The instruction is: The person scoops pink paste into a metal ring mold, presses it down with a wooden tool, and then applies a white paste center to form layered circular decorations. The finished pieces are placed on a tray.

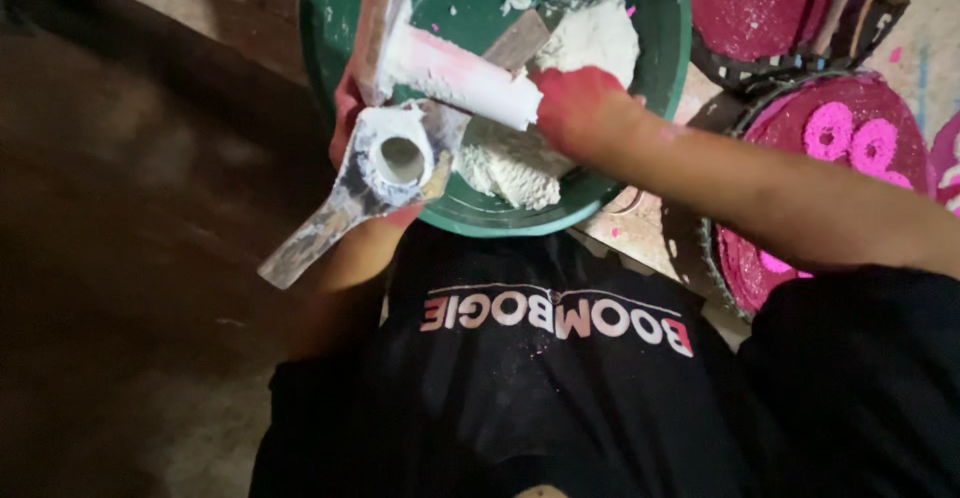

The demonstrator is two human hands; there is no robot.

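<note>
Left hand: it is closed around a white pipe piece with a round hole. The piece is covered in wet white paste. The hand sits at the left rim of the green bowl.
Right hand: it is stained pink and red. It is closed on one end of a white tube. The tube lies across the bowl and reaches to the left hand.
Flat tool: a flat grey blade smeared with paste. It sticks out from under the pipe piece, down and to the left, past the bowl's rim. I cannot tell which fingers hold it.
Green bowl: big and round, right in front of the person. Both hands are over it.
White paste: lumps lie at the near side of the bowl. More lies at the far right side, by the right hand.
Pink round things: flat round shapes covered in bright pink powder. They lie past the bowl's right rim. One has pink rings on it.
Shirt: black, with a strip of pale letters across the chest, just under the bowl's near rim.
</note>
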